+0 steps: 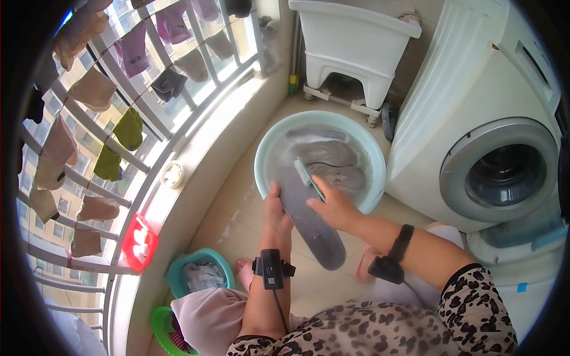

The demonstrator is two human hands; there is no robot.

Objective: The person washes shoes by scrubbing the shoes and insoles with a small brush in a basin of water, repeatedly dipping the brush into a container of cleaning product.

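My left hand [275, 212] is closed round the edge of a long grey insole [316, 232], which slants from the basin's near rim down toward my lap. In my right hand [333, 206] is a pale green scrubbing brush [303, 173], its bristles against or just above the upper part of the insole. The fingers under the insole are partly hidden. Beyond both hands stands a light blue basin [260, 163] of cloudy, sudsy water. Several more grey insoles [328, 153] lie in it, overlapping and partly under the water.
A front-loading washing machine [415, 136] stands at the right, with a white sink [356, 35] at the back. A teal basin [172, 276] of wet cloth and a green tub [159, 329] sit on the floor at left. Socks [127, 127] hang along the window bars; a red basket [138, 243] rests on the sill.
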